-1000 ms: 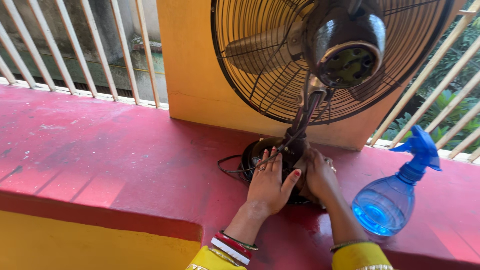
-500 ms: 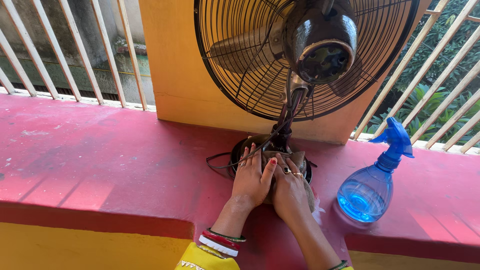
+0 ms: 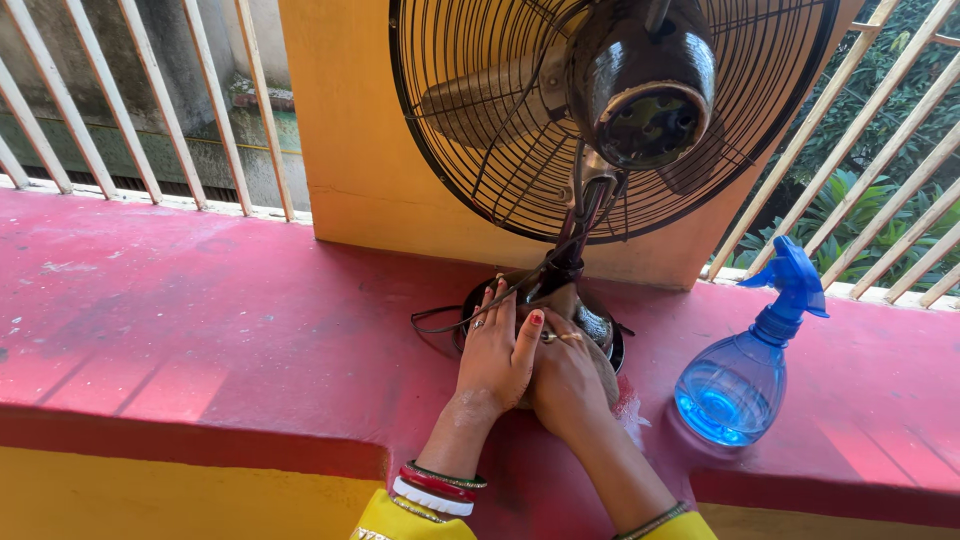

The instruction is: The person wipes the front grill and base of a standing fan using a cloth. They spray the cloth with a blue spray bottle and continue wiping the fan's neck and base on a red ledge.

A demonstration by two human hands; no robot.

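A dark table fan stands on a red ledge, its wire cage [image 3: 480, 130] and glossy motor housing [image 3: 640, 80] facing away from me. My left hand [image 3: 495, 355] lies flat over the left side of the fan's round base [image 3: 603, 327], fingers stretched toward the stem, thumb raised. My right hand [image 3: 565, 378] presses a brownish cloth [image 3: 608, 378] against the front of the base, right beside the left hand. Most of the cloth is hidden under the palm. A black cord [image 3: 435, 320] loops out to the left of the base.
A blue spray bottle [image 3: 740, 385] with liquid stands on the ledge [image 3: 200, 310] right of the fan. An orange pillar [image 3: 350, 150] rises behind it, with slanted pale railings [image 3: 150, 100] on both sides. The ledge drops off at its near edge.
My right hand has moved from the right side of the base to its front and drawn the cloth toward me. The left hand has stayed on the base.
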